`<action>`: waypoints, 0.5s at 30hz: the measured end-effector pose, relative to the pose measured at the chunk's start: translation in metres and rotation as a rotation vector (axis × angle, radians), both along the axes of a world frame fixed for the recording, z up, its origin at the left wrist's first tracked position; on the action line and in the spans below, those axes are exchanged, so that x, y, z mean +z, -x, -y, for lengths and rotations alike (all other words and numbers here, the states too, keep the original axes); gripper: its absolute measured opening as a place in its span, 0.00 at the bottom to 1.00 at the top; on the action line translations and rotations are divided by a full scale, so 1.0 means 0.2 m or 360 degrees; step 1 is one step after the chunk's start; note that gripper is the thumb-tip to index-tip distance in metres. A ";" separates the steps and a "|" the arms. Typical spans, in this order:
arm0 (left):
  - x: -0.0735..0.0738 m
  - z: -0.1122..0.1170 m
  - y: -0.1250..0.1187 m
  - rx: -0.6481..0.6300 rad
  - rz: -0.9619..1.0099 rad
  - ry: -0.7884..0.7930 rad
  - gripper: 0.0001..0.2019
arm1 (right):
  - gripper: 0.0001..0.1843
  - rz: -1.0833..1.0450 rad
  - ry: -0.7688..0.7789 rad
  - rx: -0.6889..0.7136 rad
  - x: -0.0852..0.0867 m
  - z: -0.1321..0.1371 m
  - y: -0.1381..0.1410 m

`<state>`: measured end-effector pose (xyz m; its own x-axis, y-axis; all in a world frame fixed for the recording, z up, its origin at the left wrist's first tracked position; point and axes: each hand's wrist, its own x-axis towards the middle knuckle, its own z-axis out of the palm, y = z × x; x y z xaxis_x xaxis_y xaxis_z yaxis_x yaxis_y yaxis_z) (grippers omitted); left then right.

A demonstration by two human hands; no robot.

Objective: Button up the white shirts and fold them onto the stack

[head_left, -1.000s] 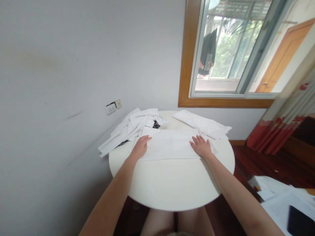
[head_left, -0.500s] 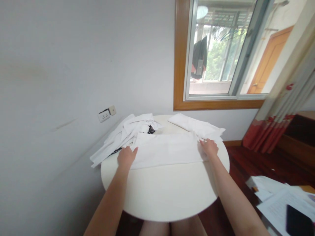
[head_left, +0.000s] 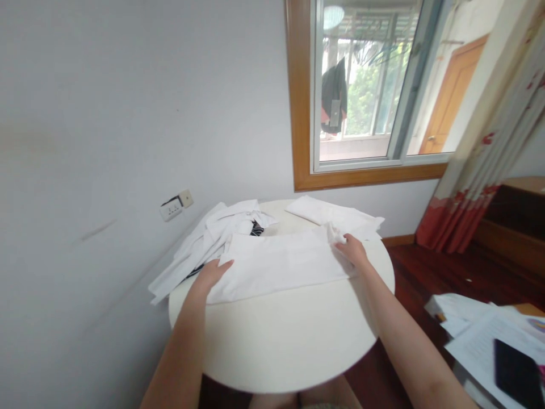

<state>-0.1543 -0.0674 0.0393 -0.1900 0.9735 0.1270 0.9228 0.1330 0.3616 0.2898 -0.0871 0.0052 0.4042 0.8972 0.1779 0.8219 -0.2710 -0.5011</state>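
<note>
A white cloth [head_left: 276,264], folded into a long band, lies across the round white table [head_left: 293,341]. My left hand [head_left: 208,276] rests flat on its left end with the fingers stretched out. My right hand [head_left: 351,250] is at the cloth's right end, its fingers closed on a bunched corner of the fabric. A heap of crumpled white garments [head_left: 213,241] with a dark striped piece lies at the table's far left. A second folded white cloth [head_left: 336,216] lies at the far right, just behind my right hand.
The table stands against a grey wall with a socket [head_left: 174,205]. A wood-framed window [head_left: 361,102] is behind it and a red-patterned curtain [head_left: 481,170] hangs to the right. Papers and a dark phone [head_left: 517,375] lie at the lower right over a dark wooden floor.
Both hands slid outward from the cloth's middle to its ends. The right hand went from lying flat to pinching the right corner. The view swung to the right.
</note>
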 end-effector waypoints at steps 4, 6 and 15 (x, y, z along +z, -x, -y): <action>0.05 0.00 -0.02 -0.0120 0.0064 0.0108 0.13 | 0.27 0.0025 0.0091 -0.0077 0.05 0.01 0.07; 0.08 0.00 -0.04 -0.0152 0.0025 0.0104 0.14 | 0.25 0.0074 0.0116 -0.0056 0.09 0.03 0.08; 0.25 0.28 -0.20 -0.0721 0.0270 0.0329 0.24 | 0.23 -0.0296 -0.0022 0.0512 0.45 0.52 -0.29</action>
